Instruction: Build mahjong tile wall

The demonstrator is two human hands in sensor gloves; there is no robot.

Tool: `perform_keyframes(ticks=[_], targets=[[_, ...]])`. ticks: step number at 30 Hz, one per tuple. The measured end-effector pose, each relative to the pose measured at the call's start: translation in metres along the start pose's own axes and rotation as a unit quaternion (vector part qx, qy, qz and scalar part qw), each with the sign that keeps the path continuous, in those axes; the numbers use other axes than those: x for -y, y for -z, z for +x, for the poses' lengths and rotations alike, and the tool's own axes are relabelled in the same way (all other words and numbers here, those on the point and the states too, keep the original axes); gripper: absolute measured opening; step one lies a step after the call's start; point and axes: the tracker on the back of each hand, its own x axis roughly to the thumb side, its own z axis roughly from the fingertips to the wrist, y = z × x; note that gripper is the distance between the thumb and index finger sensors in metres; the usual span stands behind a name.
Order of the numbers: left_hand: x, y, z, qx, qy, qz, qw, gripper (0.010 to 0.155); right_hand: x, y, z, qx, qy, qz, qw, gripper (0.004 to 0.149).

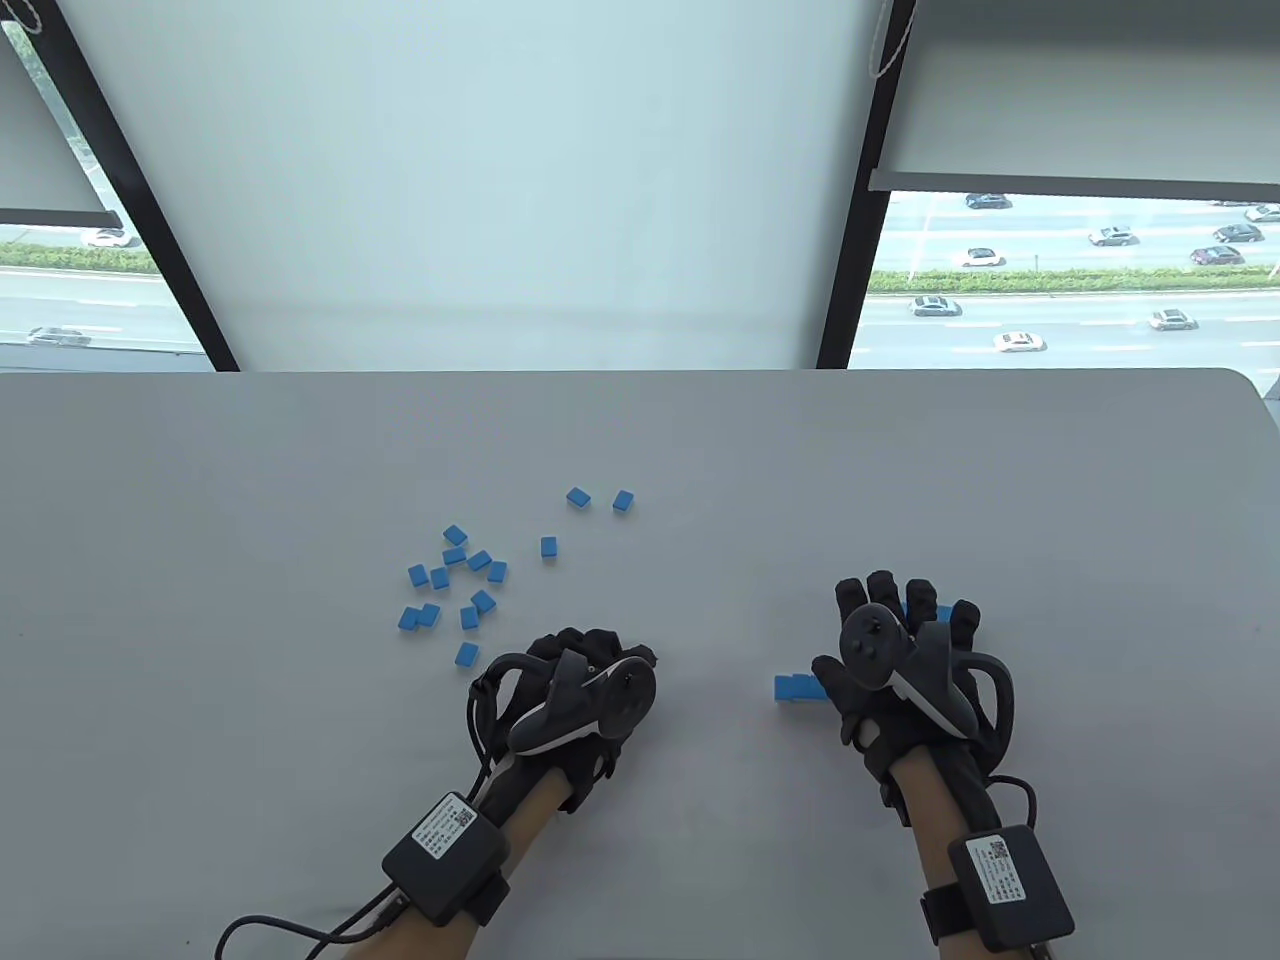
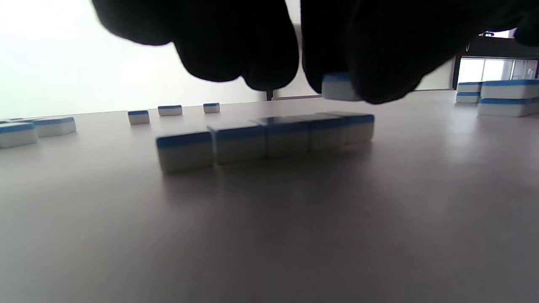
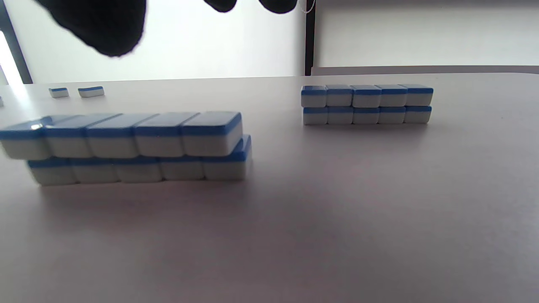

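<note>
Several loose blue-backed mahjong tiles [image 1: 460,585] lie scattered left of centre. My left hand [image 1: 592,655] is curled over the table just right of them. In the left wrist view its fingers [image 2: 379,63] pinch one tile [image 2: 337,86] just above the right end of a single row of tiles [image 2: 265,136]. That row is hidden in the table view. My right hand [image 1: 900,610] hovers with spread fingers over two two-layer walls. The near wall [image 3: 134,147] has its top layer shifted left; its end shows in the table view [image 1: 797,687]. The far wall [image 3: 366,104] is neat.
Two stray tiles [image 1: 600,498] lie farther back on the grey table [image 1: 1000,480], and one single tile [image 1: 549,546] sits between them and the pile. The table's far edge meets a window with a blind. Cables run from both wrist units at the front edge.
</note>
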Motion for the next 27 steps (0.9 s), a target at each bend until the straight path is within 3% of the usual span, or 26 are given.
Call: perform_keyframes(ticks=[13, 16, 22, 27], targets=[[0.001, 0.000, -0.001, -0.004, 0.013, -0.015, 1.000, 0.062, 0.000, 0.000, 0.000, 0.001, -0.002, -0.002, 1.000, 0.080], [-0.010, -0.005, -0.009, -0.013, 0.011, -0.007, 1.000, 0.065, 0.000, 0.000, 0.000, 0.000, -0.001, -0.003, 1.000, 0.080], [-0.040, -0.019, -0.061, -0.074, -0.001, 0.052, 0.996, 0.064, 0.002, 0.000, -0.001, 0.000, 0.004, -0.007, 1.000, 0.080], [-0.032, -0.027, -0.109, -0.138, -0.027, 0.033, 0.989, 0.064, 0.001, 0.000, -0.001, 0.001, 0.003, -0.007, 1.000, 0.080]])
